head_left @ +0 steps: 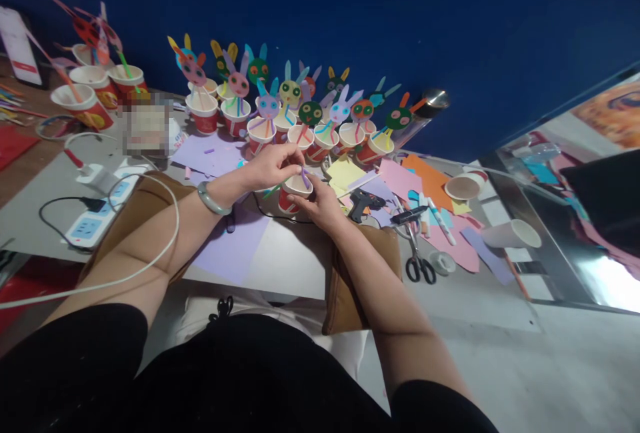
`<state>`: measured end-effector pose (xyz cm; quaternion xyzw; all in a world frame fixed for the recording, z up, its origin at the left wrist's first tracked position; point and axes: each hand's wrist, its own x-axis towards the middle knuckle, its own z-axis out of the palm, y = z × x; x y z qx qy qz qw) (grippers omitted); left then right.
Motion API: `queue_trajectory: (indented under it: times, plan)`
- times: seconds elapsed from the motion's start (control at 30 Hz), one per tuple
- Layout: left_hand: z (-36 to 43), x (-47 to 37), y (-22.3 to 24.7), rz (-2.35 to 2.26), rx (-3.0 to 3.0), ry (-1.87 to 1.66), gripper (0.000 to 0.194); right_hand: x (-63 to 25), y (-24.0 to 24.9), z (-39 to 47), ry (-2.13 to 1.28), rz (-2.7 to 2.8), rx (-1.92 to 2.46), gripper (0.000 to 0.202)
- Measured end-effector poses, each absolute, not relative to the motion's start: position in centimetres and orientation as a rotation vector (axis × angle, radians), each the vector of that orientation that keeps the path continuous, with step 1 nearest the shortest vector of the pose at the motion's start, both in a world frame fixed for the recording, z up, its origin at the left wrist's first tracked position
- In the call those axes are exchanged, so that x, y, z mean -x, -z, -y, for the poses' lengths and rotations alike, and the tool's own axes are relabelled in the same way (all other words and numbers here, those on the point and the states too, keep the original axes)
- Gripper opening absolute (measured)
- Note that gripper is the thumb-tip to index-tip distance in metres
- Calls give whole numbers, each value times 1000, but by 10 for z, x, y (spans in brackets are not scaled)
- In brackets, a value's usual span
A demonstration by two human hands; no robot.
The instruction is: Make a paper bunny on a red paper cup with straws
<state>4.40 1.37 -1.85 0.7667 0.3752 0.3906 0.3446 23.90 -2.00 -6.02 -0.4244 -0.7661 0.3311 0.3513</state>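
Note:
A red and white paper cup stands on the table in front of me, held around its side by my right hand. Over its rim, my left hand pinches a small purple paper strip between thumb and fingertips. A green strip sticks out at the cup's left side. Just behind my hands, several paper cups carry paper rabbit heads on strips. Purple paper lies under my left forearm.
Right of my hands lie a black glue gun, scissors, markers, a tape roll and coloured paper. At left are a power strip, a white cable across my forearm, more cups and a phone.

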Motion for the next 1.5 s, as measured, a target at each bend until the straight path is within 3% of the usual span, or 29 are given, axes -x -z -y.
queue_trajectory:
  times: [0.5,0.87,1.1,1.27,1.5]
  plan:
    - [-15,-52,24,-1272,-1813,-1136,6,-238,68,19,-688,2053,1074,67]
    - [-25,-49,34,-971,-1788,-1079,21,-237,66,17,-721,2031,1125,55]
    - [-23,-47,30,-1064,-1823,-1140,15,-240,64,17,-985,1910,1115,55]
    - [-23,-46,27,-1054,-1818,-1155,14,-248,62,10,-1333,1610,1090,28]
    - [-21,-49,33,-1036,-1838,-1179,17,-255,52,8,-1397,1715,1149,46]
